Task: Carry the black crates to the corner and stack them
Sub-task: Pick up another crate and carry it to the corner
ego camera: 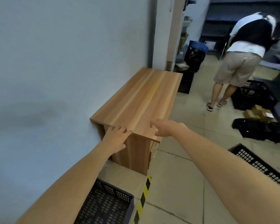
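Both hands rest on the near end of the wooden counter (141,97), not on any crate. The left hand (116,138) lies over the near left corner, fingers bent over the top edge and thumb down the side panel, a grip holding the counter itself. The right hand (160,128) presses on the top near the front edge, fingers curled under; whether it clamps the edge I cannot tell.

The nearest black crate (107,206) sits on the floor at the bottom centre of the frame, below the left forearm and just in front of the counter's end panel, close to the wall (55,62). It lies back toward the person from both hands, so reaching it means drawing the hands down and back; the left hand is nearer. Its long axis seems to run away from the camera, along the wall. A second crate (262,167) lies at the lower right edge, nearer the right arm.

The crates are rigid black plastic with perforated lattice walls and floors. The counter is smooth laminated wood grain with square edges. The floor (176,183) is pale tile with a black-and-yellow tape strip (143,199). Another person (242,62) stands at the upper right beside more crates.
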`<move>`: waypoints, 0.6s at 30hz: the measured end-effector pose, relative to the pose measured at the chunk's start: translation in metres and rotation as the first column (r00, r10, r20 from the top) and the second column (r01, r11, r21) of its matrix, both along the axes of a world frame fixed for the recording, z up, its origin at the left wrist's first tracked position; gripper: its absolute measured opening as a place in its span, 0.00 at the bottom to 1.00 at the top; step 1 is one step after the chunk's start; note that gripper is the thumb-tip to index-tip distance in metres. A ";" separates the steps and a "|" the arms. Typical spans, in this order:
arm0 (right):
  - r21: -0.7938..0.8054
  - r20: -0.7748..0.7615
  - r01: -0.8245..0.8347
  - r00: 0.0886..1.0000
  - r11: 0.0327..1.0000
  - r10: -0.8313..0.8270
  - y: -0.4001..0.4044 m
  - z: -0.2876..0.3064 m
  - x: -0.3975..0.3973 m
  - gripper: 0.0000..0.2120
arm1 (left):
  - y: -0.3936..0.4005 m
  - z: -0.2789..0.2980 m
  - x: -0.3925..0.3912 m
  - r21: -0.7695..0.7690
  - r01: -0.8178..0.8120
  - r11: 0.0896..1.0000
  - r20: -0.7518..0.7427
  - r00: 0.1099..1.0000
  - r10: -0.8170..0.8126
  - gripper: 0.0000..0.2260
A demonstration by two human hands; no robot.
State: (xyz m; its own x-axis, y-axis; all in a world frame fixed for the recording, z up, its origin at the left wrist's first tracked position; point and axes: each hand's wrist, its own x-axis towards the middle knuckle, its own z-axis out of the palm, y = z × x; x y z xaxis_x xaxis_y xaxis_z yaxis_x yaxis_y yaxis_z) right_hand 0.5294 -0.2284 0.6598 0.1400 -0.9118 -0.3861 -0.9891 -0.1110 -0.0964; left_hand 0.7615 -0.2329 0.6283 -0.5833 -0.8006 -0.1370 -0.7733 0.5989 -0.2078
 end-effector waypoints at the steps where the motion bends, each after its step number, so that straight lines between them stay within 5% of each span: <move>1: -0.003 -0.011 0.028 1.000 1.000 -0.028 0.011 0.002 -0.020 0.21 | 0.003 0.001 -0.022 -0.006 0.038 0.999 0.015 0.999 -0.038 0.29; 18: 0.044 -0.057 0.516 0.856 0.856 -0.513 0.276 0.005 -0.378 0.18 | 0.154 0.017 -0.395 -0.001 0.465 0.885 0.039 0.885 -0.465 0.25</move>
State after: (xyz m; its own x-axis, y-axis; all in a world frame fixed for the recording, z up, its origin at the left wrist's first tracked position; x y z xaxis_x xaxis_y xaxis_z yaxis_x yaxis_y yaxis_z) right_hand 0.1511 0.0476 0.6643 -0.3605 -0.8261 -0.4332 -0.9067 0.4193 -0.0450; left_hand 0.3666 -0.0792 0.6452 -0.8838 -0.4403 -0.1585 -0.3984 0.8857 -0.2384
